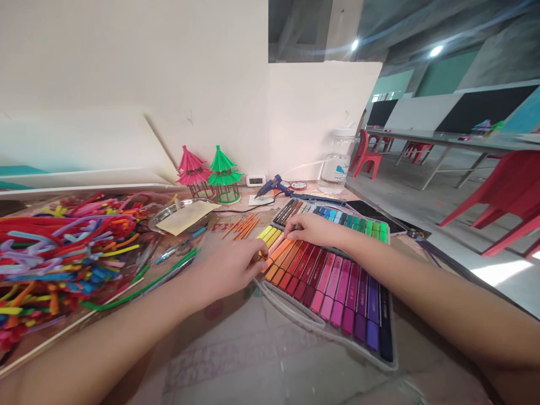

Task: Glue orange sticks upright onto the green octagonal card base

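Left hand [236,267] curled, fingertips at yellow markers [268,233], grip unclear. Right hand [310,228] loosely open, tips on orange markers [280,253] beside left. Marker tray [295,316] beneath both. Risk: levering one marker likely pops neighbours loose, rolling onto worktop [253,349].

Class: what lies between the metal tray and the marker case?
In the head view, a few orange sticks lie between the metal tray and the marker case.
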`<state>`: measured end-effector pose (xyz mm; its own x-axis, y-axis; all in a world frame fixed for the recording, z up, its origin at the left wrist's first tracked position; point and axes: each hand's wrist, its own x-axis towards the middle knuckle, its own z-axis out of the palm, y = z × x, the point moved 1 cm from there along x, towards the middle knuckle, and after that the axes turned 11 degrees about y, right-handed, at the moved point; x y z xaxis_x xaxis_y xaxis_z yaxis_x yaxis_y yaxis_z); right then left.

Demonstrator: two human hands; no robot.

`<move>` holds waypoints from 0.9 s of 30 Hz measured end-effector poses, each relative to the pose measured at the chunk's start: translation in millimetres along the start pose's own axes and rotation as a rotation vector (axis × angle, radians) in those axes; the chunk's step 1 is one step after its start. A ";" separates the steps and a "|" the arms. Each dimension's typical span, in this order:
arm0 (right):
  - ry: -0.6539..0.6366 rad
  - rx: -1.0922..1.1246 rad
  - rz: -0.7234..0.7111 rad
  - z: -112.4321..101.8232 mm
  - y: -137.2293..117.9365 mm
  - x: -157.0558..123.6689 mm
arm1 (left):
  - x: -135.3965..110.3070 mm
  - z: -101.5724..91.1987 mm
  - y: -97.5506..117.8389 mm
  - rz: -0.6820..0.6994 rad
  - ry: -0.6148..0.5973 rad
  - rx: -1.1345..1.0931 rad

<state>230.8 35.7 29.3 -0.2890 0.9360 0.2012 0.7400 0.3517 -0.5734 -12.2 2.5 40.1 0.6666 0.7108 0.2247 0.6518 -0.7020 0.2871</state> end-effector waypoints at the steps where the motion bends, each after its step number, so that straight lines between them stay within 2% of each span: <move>1: 0.009 -0.012 -0.002 0.7 -1.3 -0.1 | 0.1 0.6 -0.2 0.000 -0.006 -0.012; 7: 0.047 -0.059 -0.012 3.8 -4.5 1.5 | 2.0 0.0 2.9 -0.029 -0.049 -0.085; 14: 0.173 -0.123 0.028 9.7 0.5 2.1 | 2.1 1.1 0.2 -0.023 -0.040 -0.075; 21: 0.154 -0.148 0.111 3.0 4.1 5.0 | 0.1 -0.3 0.7 0.106 -0.034 0.029; 27: 0.148 -0.201 0.054 9.1 2.1 5.2 | 1.1 -6.4 5.4 0.111 -0.080 0.059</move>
<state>225.4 41.1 21.9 -0.1646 0.9404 0.2974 0.8622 0.2837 -0.4198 -10.2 -0.2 47.8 0.7607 0.6245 0.1768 0.5910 -0.7791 0.2092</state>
